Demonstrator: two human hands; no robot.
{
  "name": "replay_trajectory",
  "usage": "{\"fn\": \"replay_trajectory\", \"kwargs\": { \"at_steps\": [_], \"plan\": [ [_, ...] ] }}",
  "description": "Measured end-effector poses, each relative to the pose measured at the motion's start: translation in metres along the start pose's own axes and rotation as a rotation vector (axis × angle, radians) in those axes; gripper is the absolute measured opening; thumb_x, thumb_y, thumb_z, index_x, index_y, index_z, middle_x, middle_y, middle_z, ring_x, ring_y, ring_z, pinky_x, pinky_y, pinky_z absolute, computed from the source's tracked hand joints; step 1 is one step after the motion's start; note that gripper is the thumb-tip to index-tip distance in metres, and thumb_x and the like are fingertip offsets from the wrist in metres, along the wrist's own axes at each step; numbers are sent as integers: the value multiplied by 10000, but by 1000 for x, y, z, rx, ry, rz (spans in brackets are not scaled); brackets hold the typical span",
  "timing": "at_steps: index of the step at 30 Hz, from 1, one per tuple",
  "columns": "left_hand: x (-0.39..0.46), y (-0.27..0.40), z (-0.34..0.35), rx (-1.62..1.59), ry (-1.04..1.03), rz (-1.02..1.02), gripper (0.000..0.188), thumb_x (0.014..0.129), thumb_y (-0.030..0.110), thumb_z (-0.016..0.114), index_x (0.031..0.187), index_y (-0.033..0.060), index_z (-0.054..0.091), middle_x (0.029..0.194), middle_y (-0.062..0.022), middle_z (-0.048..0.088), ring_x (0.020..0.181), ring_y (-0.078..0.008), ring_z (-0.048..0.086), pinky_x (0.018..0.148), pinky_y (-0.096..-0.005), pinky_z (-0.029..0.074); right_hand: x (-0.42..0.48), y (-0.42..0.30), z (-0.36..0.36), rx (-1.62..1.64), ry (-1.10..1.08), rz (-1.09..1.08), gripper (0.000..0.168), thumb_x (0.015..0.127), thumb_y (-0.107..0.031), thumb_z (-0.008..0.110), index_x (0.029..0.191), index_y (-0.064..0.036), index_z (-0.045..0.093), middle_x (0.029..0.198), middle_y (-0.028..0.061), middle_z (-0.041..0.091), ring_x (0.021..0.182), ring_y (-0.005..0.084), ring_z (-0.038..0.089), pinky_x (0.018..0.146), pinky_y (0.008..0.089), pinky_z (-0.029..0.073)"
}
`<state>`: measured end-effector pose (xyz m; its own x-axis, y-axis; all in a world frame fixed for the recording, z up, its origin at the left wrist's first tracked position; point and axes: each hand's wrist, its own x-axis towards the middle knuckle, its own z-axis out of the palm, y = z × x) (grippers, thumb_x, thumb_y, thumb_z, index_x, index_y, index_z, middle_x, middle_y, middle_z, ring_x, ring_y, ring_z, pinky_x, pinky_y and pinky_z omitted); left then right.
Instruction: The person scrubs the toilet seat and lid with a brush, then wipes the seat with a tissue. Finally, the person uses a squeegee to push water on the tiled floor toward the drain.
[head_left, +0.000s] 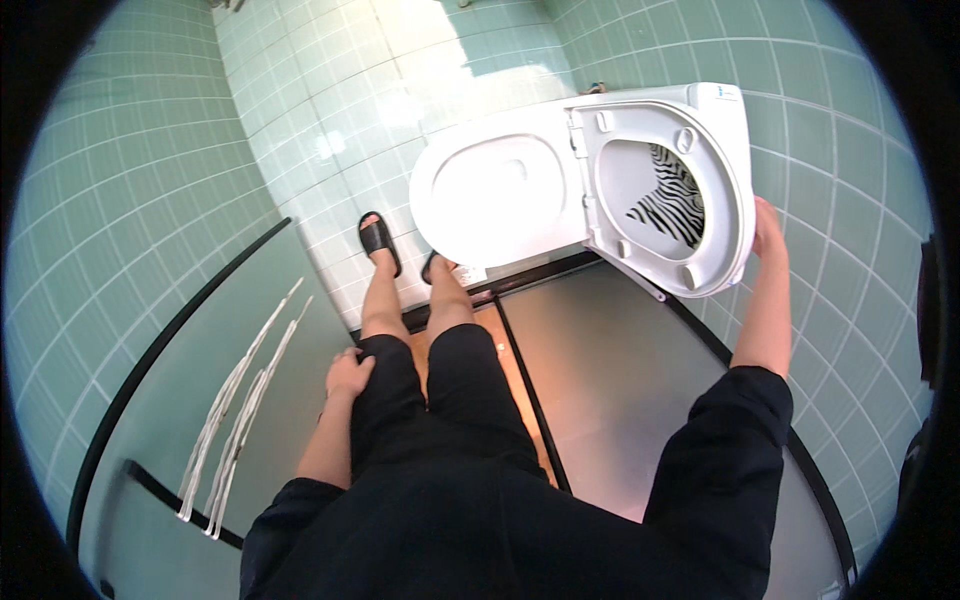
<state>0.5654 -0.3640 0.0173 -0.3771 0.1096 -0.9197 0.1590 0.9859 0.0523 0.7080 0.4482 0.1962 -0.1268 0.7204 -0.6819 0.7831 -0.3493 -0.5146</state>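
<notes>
A white toilet (444, 161) stands before me with its seat ring (721, 202) and lid raised. Through the ring, a zebra-striped decal (671, 199) shows on the lid (626, 172). My right hand (768, 229) reaches to the far right edge of the raised seat and lid, beside the tiled wall. Its fingers are mostly hidden there, so I cannot tell whether they grip anything. My left hand (348, 373) rests on the leg of my black shorts (390, 397), its thumb apart from the fingers and nothing in it.
A frosted glass panel (225, 337) with a black frame is at my left, white cords (247, 405) hanging from its bar. Another frosted panel (600, 360) lies right of my legs. A black-framed threshold (517, 283) crosses beneath. Black slippers (379, 238) are on the tiled floor (315, 172).
</notes>
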Motion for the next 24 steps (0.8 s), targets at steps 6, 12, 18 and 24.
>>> {"fn": "replay_trajectory", "kwargs": {
  "at_steps": [6,12,18,24],
  "plan": [
    [-3,13,-4,13,-10,-16,526,819,459,547,1212,109,569,1204,-194,559,1139,-330,531,974,-417,422,-4,15,-15,-179,87,84,274,841,-270,575,888,-12,658,708,48,633,562,122,585,431,285,448],
    [17,14,6,59,25,-11,529,811,479,528,1167,93,594,1182,-180,579,1113,-319,553,954,-417,439,41,47,-31,-499,141,-320,464,783,-344,607,848,114,649,770,185,664,665,250,604,628,385,446],
    [-18,105,-40,182,-75,-134,613,793,500,548,1233,73,520,1238,-185,526,1126,-346,539,947,-428,454,35,51,-17,-313,204,-146,404,773,-361,627,752,42,642,648,83,599,519,173,524,455,335,378],
    [-23,119,-49,191,-32,-156,605,791,487,571,1205,50,508,1221,-195,517,1119,-360,535,932,-432,464,26,41,-5,-117,197,-59,363,767,-378,648,678,-31,591,576,-8,499,424,99,409,357,282,265]
  ]
}}
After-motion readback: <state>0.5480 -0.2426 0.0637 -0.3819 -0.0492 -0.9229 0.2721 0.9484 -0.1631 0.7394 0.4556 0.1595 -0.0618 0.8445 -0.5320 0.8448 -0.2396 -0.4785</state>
